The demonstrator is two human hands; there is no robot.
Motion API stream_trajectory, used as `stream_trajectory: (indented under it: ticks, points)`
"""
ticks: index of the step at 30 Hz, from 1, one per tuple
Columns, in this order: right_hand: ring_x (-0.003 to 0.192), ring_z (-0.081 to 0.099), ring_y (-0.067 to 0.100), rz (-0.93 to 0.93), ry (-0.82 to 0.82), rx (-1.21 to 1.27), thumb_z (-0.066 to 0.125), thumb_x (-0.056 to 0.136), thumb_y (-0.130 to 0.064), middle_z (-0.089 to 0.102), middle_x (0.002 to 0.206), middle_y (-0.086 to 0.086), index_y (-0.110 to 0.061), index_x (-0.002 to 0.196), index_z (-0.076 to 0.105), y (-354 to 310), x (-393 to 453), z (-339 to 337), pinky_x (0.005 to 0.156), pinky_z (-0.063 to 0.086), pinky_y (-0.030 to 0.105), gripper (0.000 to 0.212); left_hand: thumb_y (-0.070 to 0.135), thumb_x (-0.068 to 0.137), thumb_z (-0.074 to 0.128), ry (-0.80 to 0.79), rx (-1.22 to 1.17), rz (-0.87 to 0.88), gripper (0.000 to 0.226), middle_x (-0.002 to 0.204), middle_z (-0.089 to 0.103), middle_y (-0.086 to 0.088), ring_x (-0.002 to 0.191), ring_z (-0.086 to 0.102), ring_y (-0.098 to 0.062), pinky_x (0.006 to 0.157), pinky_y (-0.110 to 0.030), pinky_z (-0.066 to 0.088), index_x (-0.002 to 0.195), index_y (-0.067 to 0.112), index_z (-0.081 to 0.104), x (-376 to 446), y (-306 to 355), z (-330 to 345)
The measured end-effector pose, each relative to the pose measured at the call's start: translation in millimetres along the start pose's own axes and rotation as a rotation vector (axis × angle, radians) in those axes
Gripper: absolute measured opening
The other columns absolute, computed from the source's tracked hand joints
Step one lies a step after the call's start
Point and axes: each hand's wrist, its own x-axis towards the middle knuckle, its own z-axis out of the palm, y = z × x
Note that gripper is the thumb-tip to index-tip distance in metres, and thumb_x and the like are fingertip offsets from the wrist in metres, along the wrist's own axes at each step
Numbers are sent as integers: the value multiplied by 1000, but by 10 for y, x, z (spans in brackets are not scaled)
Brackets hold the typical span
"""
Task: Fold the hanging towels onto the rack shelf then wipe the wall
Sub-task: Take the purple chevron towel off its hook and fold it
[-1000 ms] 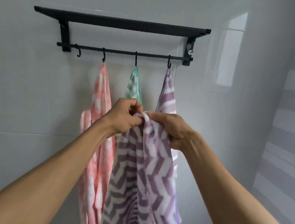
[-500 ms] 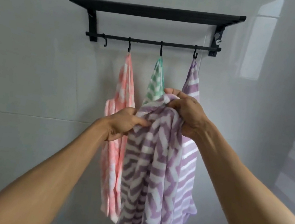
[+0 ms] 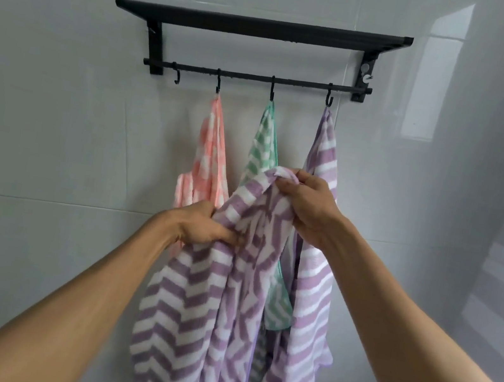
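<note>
I am holding a purple-and-white chevron towel (image 3: pixel 191 307) up in front of me, off the hooks, with both hands. My left hand (image 3: pixel 201 227) is gripping its upper edge lower down, the fingers (image 3: pixel 225 237) curled tight into a bunch of the cloth, while my right hand (image 3: pixel 310 205) is pinching a raised corner higher up, fingers closed round the fold. The rest of that towel is hanging loose below my hands. Behind it, three more towels are hanging from hooks on the rail of the black wall rack (image 3: pixel 264 28): a pink towel (image 3: pixel 208 153) on the second hook, a green towel (image 3: pixel 263 146) on the third, and a purple striped towel (image 3: pixel 308 283) on the fourth. The first hook (image 3: pixel 177 75) is hanging bare. The rack shelf is sitting above the rail, fixed to the grey tiled wall (image 3: pixel 55 124), and I cannot tell what is lying on top of it.
</note>
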Motion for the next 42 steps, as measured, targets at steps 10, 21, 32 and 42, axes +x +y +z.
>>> stream_trajectory:
  ticks: [10,21,32,42]
  points:
    - [110,69,40,275,-281,-359,82,77,-31,75,110,19,-6,107,75,99,-93,89,100,53,57,40,-13,65,81,263,-177,293,39,101,75,-13,84,63,-15,85,-42,58,101,-1,72,45,32,-145]
    - [82,69,27,177,-122,-216,56,89,6,71,96,17,-6,104,68,161,15,-5,77,59,39,22,-1,67,89,129,-247,207,38,100,77,-14,94,73,-27,86,-43,60,101,5,73,68,-97,-136]
    - [84,72,33,147,-38,-293,73,87,-3,73,92,20,4,100,71,75,61,-35,86,61,44,15,31,58,97,120,41,202,47,91,75,-7,82,68,-23,82,-46,58,93,10,75,218,15,4]
    - [96,75,36,299,-169,-362,91,69,-24,77,102,18,0,107,75,140,-7,-263,88,60,46,47,5,80,82,237,-155,333,31,55,54,15,54,47,5,54,-11,41,60,13,60,212,95,158]
